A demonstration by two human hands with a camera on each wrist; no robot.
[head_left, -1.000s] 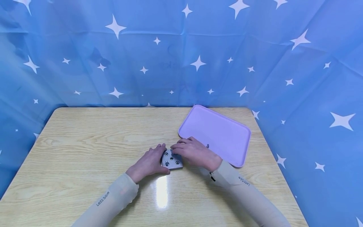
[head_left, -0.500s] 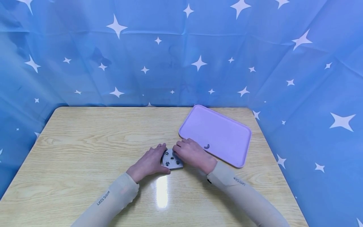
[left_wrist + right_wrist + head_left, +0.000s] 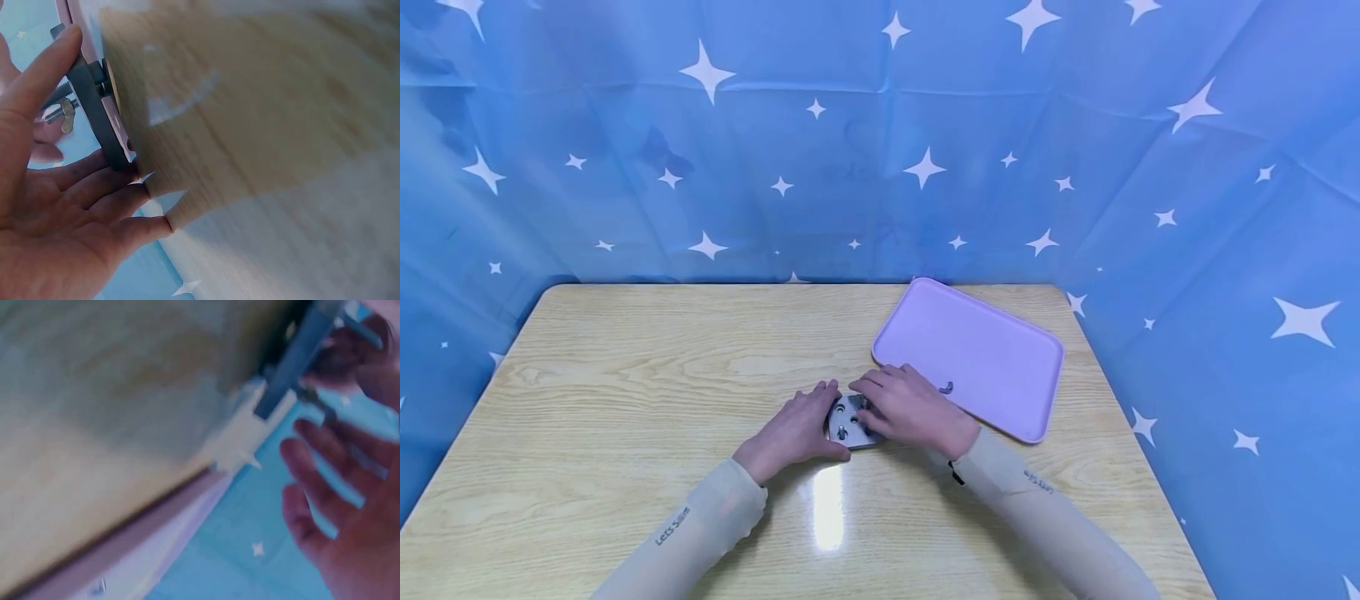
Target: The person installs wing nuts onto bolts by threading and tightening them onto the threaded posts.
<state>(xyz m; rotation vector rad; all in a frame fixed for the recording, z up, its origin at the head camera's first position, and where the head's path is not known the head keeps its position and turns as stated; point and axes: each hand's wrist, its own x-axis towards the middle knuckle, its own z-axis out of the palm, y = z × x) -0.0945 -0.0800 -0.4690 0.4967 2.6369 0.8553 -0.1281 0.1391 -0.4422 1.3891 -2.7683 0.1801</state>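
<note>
My left hand [image 3: 795, 429] grips a grey metal plate [image 3: 854, 437] by its left side, thumb at the near edge and fingers at the far edge. Holes and a short upright bolt [image 3: 842, 432] show on its top. In the left wrist view, threaded bolts [image 3: 57, 95] stick out of the plate [image 3: 99, 115], one carrying a brass-coloured piece [image 3: 68, 116] like a wing nut. Over the plate's right side, my right hand [image 3: 913, 410] has its thumb and forefinger spread around a dark fitting [image 3: 863, 403]. Its other fingers [image 3: 303, 515] bend loosely beside the plate, blurred in the right wrist view.
A purple tray [image 3: 985, 350] lies angled at the back right, just beyond my right hand. On its near edge sits a small dark bent part [image 3: 947, 387]. The wooden table [image 3: 647, 367] ends against a blue star-patterned curtain [image 3: 820, 167].
My right thumb and forefinger came together at the plate's far right corner half a second ago, and now stand apart there. The left hand and plate have stayed in place.
</note>
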